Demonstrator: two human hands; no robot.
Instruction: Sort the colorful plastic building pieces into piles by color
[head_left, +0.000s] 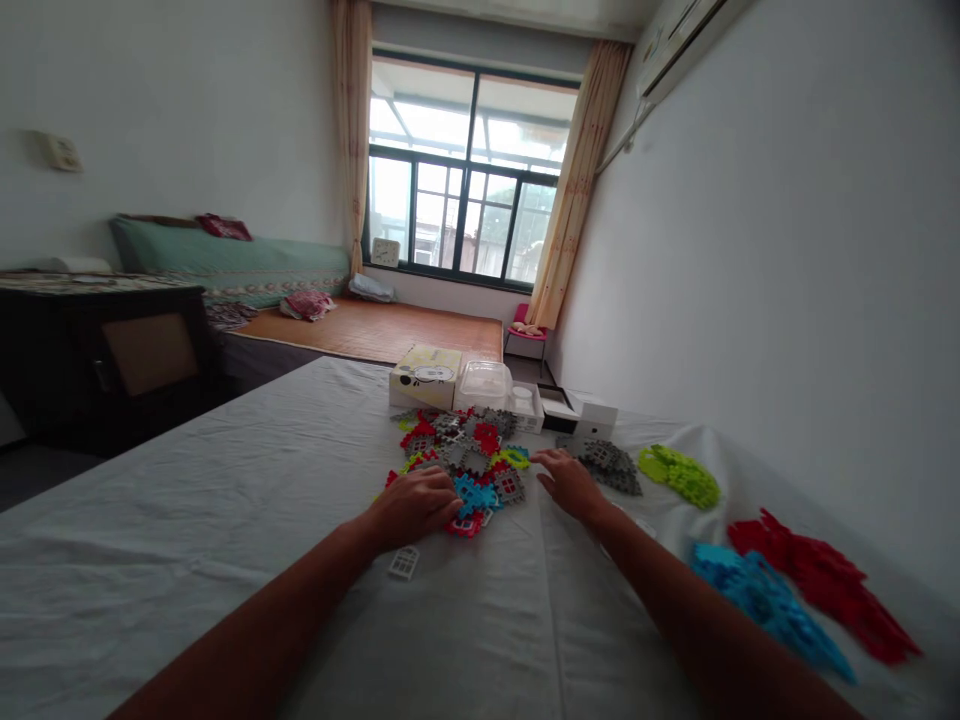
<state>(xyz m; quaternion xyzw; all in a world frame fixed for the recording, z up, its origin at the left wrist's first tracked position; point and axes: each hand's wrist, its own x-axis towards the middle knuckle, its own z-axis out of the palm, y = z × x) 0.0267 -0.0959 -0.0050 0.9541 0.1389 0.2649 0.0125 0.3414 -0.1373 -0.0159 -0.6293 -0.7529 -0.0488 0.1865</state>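
A mixed heap of red, grey, blue and yellow-green plastic puzzle tiles (465, 455) lies on the white cloth-covered table (225, 520). My left hand (416, 505) rests on the heap's near edge, fingers curled over tiles, beside a blue tile (476, 493). My right hand (570, 482) lies flat at the heap's right side, fingers stretched toward the tiles, next to a grey pile (611, 465). A single white window-shaped tile (403, 563) sits just below my left hand.
Sorted piles lie to the right: yellow-green (681, 474), blue (765, 600), red (825, 585). A cardboard box (425, 377), a clear plastic container (484, 384) and small white boxes (592, 418) stand behind the heap. A bed platform and dark cabinet (105, 360) are beyond.
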